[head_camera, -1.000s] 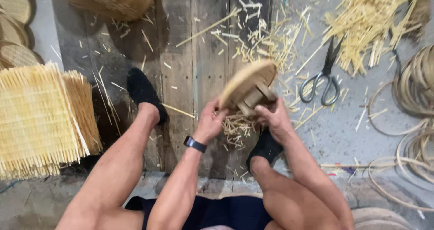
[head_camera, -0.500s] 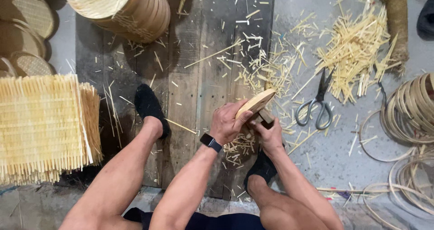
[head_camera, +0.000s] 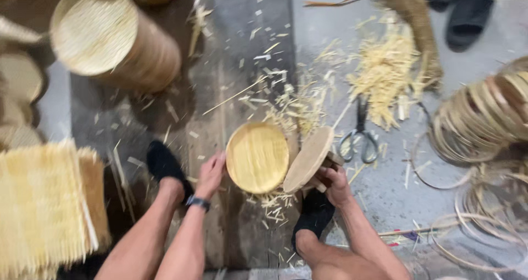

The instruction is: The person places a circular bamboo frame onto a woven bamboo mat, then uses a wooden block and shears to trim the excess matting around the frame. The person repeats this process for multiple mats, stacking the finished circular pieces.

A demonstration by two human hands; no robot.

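Looking down from the head camera, I see the round woven bamboo tray (head_camera: 257,157) lying flat on the dark wooden floorboards (head_camera: 236,82), its open face up, between my two feet. My left hand (head_camera: 210,174) sits at the tray's left rim, fingers (head_camera: 217,160) curled against the edge and touching it; I judge this a light steadying hold rather than a full clench, though the blur keeps me from being certain.

My right hand (head_camera: 334,184) is closed around the block-like handle under a round wooden disc (head_camera: 309,158), which stands tilted on edge, leaning up and away to the right. The disc's lower edge meets the tray's right rim, or comes just beside it; I cannot tell whether they truly touch.

So the relation that matters: the tray lies directly to the left of the disc, rim to rim, with the disc's flat face turned toward the tray. The left hand is the nearer one to the tray; the right hand is occupied with the disc.

Scissors (head_camera: 360,137) lie just beyond the disc to the right, among scattered bamboo trimmings (head_camera: 385,76). A stack of finished trays (head_camera: 110,38) lies well apart at upper left, and loose bamboo hoops (head_camera: 484,120) sit at far right.
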